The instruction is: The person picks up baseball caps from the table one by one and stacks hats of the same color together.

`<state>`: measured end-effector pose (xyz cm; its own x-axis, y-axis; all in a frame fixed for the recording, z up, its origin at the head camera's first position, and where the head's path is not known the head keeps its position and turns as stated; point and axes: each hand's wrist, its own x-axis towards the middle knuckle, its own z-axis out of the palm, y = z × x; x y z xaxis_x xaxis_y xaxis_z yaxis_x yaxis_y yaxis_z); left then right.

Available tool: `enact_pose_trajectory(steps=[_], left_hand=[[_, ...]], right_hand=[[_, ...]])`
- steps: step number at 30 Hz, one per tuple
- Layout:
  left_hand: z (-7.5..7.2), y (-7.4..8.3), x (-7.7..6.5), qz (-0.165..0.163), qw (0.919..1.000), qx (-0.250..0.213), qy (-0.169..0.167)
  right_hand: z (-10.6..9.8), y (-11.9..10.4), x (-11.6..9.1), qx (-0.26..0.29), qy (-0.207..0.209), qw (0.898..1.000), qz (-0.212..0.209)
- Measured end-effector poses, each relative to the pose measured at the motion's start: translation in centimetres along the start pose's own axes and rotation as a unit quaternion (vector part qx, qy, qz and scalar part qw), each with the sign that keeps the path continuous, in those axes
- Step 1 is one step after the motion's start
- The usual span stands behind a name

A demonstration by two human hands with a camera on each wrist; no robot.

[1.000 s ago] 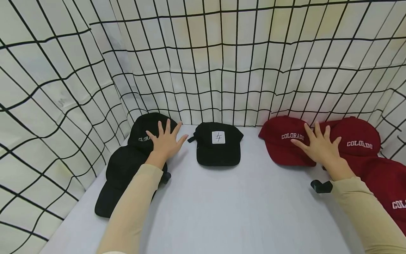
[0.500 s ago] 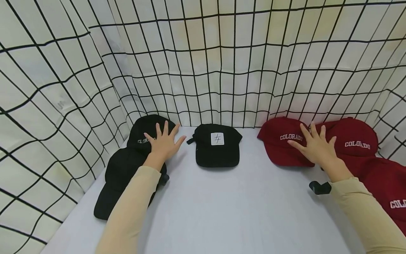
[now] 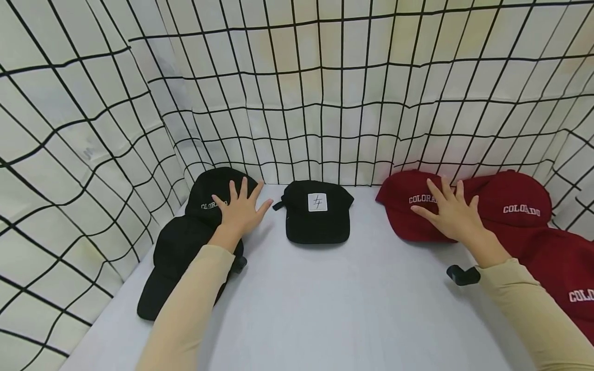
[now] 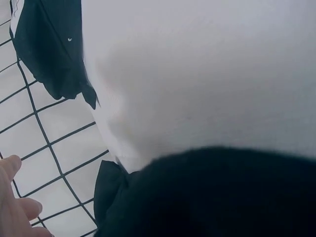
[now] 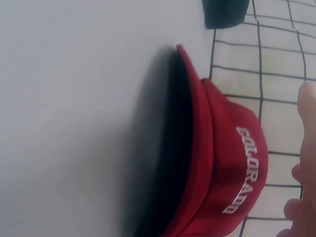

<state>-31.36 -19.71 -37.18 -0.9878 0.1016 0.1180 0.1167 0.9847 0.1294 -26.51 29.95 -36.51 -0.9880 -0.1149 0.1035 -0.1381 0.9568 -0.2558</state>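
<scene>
In the head view the leftmost red cap point(image 3: 400, 203) lies at nine o'clock from the nearer right grip point(image 3: 455, 216), brim towards six, left grip point(image 3: 240, 211) and right both splayed, holding nothing; left wrist view, the white-patched black cap point(image 4: 49, 49) at ten; right wrist view, the leftmost red cap again at nine from the grip

One cap point(image 3: 317, 225) sits between left caps point(image 3: 181, 247) and right caps point(image 3: 515, 196).

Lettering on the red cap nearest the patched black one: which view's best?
Right wrist view: the lettering on the red cap is large and uncovered, though sideways. In the head view, the right hand hides its end; left wrist shows none.
</scene>
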Motion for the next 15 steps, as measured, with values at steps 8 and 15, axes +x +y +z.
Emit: enact_pose_trajectory(steps=[8, 15], left_hand=[[0.0, 0.2, -0.6, 0.015, 0.9999, 0.007, 0.004], [0.2, 0.4, -1.1, 0.028, 0.9995, 0.003, 0.015]], right_hand=[[0.4, -1.5, -0.2, 0.006, -0.003, 1.000, -0.023], [0.8, -2.9, -0.7, 0.006, -0.007, 0.999, -0.048]])
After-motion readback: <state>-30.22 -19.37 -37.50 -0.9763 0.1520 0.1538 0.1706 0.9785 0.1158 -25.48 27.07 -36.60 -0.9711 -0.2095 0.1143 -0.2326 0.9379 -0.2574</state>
